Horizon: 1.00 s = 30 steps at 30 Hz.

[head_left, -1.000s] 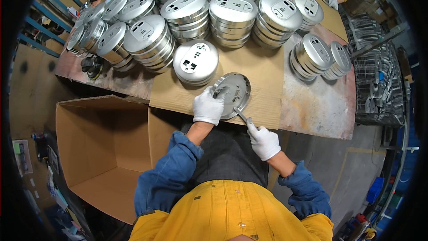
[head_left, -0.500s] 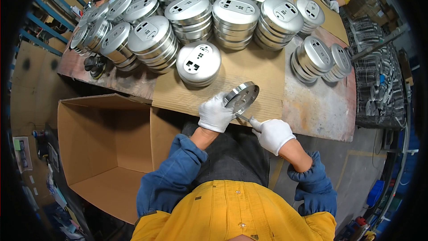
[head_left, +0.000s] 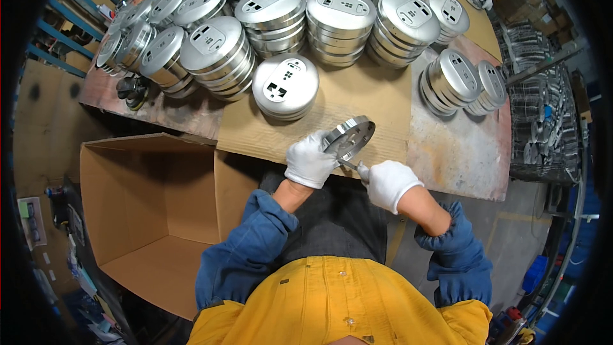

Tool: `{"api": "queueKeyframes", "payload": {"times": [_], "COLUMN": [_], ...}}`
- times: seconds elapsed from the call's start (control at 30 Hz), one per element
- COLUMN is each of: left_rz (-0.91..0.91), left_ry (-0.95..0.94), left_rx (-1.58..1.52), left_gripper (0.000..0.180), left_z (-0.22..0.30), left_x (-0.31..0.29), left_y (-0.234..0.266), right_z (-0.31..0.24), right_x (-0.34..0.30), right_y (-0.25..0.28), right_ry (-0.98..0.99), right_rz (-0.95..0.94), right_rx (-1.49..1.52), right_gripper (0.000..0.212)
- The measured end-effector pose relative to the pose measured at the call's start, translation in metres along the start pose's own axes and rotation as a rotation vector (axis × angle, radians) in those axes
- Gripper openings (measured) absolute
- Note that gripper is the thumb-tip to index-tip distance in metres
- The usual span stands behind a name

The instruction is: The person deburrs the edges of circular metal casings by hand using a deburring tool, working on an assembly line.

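My white-gloved left hand [head_left: 308,161] is closed on the left side of a round metal cover [head_left: 364,129]. The cover is tilted at the table's front edge, its hollow inner side with a raised rim facing up and right. In my gloved right hand [head_left: 391,186] is a slim metal file [head_left: 347,164], its exposed end against the lower edge of the cover. The exact contact spot is partly hidden by my left fingers. Just beyond, a short stack of silver round covers [head_left: 285,86] with cut-out slots stands on the cardboard sheet [head_left: 367,99].
Taller stacks of silver covers [head_left: 341,9] crowd the table's far side, with two short stacks [head_left: 458,80] at right. A large open cardboard box [head_left: 150,198] stands at left. A dark tool [head_left: 133,91] lies near the left edge. Another person's gloved hand [head_left: 486,1] is at far right.
My right hand and the file have shifted slightly, the hand turning a little upward. My left hand keeps its hold on the cover, which has moved very little. The view has shifted slightly.
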State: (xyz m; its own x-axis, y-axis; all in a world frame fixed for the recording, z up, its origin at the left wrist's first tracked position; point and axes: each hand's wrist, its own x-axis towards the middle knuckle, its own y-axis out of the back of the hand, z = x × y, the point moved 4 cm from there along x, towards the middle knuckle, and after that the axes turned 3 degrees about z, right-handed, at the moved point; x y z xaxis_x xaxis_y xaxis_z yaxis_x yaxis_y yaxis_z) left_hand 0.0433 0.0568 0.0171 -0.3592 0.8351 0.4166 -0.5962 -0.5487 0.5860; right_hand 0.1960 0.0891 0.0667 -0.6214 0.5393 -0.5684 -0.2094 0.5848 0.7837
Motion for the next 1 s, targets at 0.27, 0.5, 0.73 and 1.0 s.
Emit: {"api": "queueKeyframes", "payload": {"times": [0.27,0.5,0.73,1.0], "left_rz": [0.008,0.013,0.011,-0.356], "left_ry": [0.204,0.436,0.621,0.482], "left_rx": [-0.015,-0.123,-0.683,-0.505], "left_gripper": [0.027,0.034,0.037,0.043], "left_z": [-0.019,-0.033,-0.021,-0.007], "left_x": [0.003,-0.001,-0.024,0.014], "left_y": [-0.013,-0.013,-0.023,0.005], "right_z": [0.001,0.028,0.023,0.061], "right_x": [-0.015,-0.008,0.005,0.016], "right_y": [-0.098,-0.123,-0.085,-0.044], "right_ry": [-0.147,0.044,-0.331,-0.065], "right_rz": [0.362,1.002,1.024,1.028], "right_rx": [0.005,0.253,1.578,1.245], "right_gripper": [0.056,0.061,0.067,0.053]}}
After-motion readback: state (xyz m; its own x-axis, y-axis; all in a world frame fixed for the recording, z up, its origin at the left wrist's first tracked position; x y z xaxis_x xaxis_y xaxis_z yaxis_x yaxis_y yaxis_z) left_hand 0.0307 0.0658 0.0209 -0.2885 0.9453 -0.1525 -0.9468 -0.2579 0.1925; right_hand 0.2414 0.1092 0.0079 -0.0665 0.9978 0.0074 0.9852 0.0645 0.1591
